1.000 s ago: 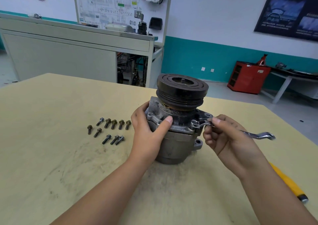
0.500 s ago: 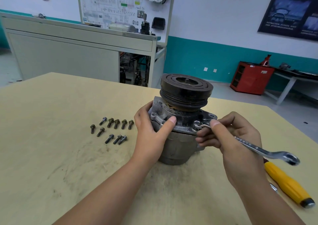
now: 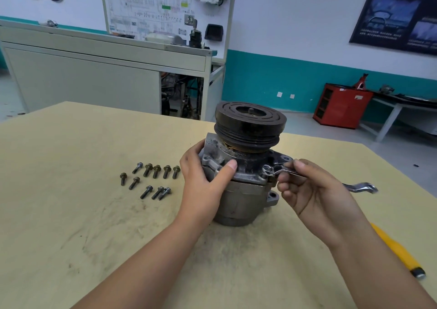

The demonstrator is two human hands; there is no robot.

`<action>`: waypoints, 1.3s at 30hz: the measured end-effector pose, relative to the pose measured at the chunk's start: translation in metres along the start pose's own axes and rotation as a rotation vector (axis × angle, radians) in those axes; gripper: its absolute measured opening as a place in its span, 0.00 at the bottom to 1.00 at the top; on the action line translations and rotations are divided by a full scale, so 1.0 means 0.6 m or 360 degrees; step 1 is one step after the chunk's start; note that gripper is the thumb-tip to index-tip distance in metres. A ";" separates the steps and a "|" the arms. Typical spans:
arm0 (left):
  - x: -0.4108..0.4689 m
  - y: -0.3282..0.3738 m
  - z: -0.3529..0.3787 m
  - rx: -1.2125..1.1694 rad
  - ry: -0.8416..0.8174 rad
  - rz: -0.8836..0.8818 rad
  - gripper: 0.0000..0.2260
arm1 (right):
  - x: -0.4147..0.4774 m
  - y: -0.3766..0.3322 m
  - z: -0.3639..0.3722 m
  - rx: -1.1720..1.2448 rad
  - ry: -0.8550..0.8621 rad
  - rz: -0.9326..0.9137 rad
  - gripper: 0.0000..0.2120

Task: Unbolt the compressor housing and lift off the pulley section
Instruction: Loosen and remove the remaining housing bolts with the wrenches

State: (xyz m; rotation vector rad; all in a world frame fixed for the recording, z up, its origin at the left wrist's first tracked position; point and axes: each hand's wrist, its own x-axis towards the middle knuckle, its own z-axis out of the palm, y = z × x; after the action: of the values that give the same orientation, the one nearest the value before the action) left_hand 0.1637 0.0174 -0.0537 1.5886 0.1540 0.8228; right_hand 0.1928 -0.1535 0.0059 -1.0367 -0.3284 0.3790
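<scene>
The compressor (image 3: 238, 202) stands upright mid-table, its grey housing below and its black grooved pulley (image 3: 250, 124) on top. My left hand (image 3: 205, 186) wraps around the housing's left flange, thumb pressed on its front. My right hand (image 3: 316, 190) holds a silver wrench (image 3: 359, 187). The wrench's ring end sits over a bolt on the flange's right front corner; its other end pokes out to the right past my hand. Several removed bolts (image 3: 151, 181) lie on the table left of the compressor.
A yellow-handled screwdriver (image 3: 399, 252) lies by the table's right edge, under my right forearm. The yellowish table (image 3: 71, 226) is scuffed. Behind it stand a grey workbench (image 3: 94, 72) with a wiring display board and, further right, a red cabinet (image 3: 340, 105).
The wrench swung its free end toward me and down, then back up and away. My right hand shifted along with it. My left hand kept its grip on the housing.
</scene>
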 end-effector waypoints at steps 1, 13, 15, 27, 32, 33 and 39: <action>0.000 0.000 -0.001 -0.0004 -0.0001 -0.0003 0.26 | 0.002 0.001 0.000 0.0070 0.0021 0.0027 0.11; 0.000 0.001 0.002 0.0008 0.0018 0.0003 0.28 | -0.025 0.014 0.028 -0.0657 0.0143 -0.0730 0.09; 0.000 0.001 0.003 0.0019 0.0025 0.0007 0.28 | -0.030 0.023 0.034 -0.0786 0.0155 -0.0821 0.10; 0.000 -0.002 0.001 0.0006 0.0025 -0.0012 0.27 | -0.034 0.033 0.041 -0.0811 0.0265 -0.1036 0.09; 0.001 0.001 0.002 0.0000 0.0022 0.0001 0.27 | -0.031 0.037 0.042 -0.0957 0.0360 -0.1055 0.14; 0.001 0.002 0.003 -0.0001 0.0021 0.0003 0.27 | -0.031 0.038 0.040 -0.1020 0.0396 -0.1074 0.14; 0.001 0.004 0.003 0.0008 0.0015 0.0001 0.28 | -0.032 0.041 0.032 -0.1617 0.0403 -0.1357 0.13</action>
State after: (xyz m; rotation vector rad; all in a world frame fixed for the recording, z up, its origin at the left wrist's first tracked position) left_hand 0.1640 0.0159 -0.0512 1.5896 0.1624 0.8309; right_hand 0.1636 -0.1365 -0.0085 -1.7720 -0.7227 -0.7734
